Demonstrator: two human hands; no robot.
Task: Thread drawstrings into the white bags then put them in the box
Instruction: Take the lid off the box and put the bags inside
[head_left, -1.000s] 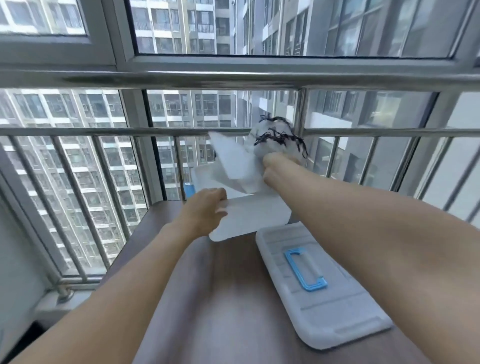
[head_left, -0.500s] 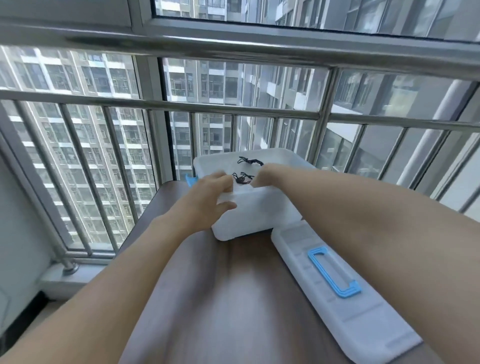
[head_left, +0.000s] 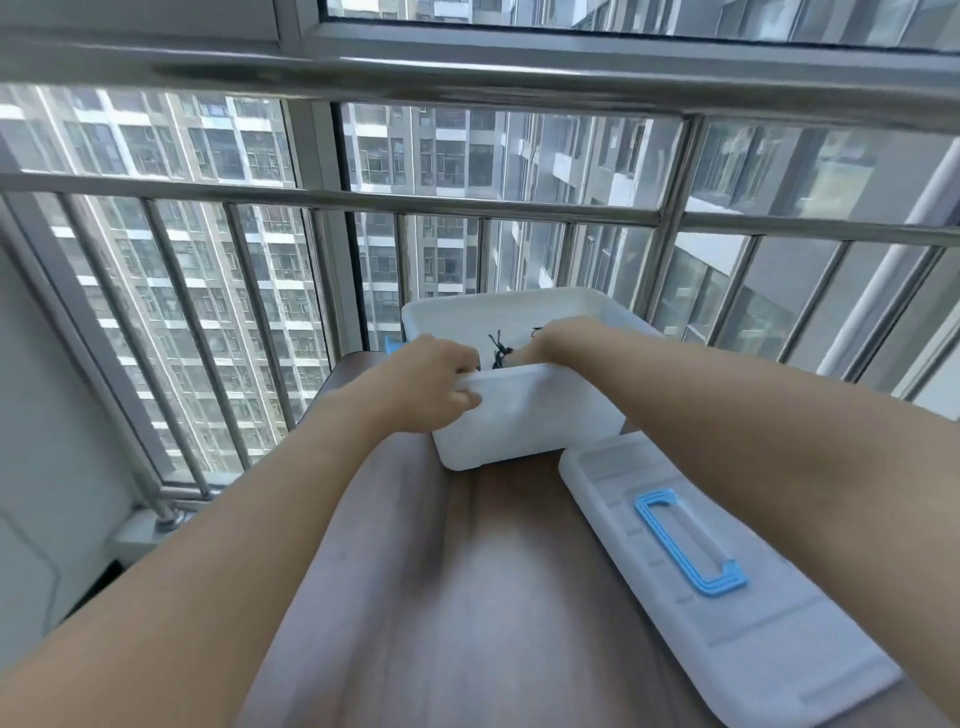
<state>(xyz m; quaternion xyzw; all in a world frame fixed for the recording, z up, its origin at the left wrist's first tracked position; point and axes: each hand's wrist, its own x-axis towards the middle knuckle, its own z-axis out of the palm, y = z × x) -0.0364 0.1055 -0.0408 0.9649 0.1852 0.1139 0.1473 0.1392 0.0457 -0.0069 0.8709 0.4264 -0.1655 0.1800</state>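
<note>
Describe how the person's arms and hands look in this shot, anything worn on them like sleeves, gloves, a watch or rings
Both arms are bare from the bottom edge of the picture to the wrists: no sleeves show. The left hand and right hand wear no gloves. No watch, bracelet or band shows at either wrist. The fingertips are partly hidden, so rings cannot be ruled out.

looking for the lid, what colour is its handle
Light blue handle on the white lid; shows best in the head view.
</note>
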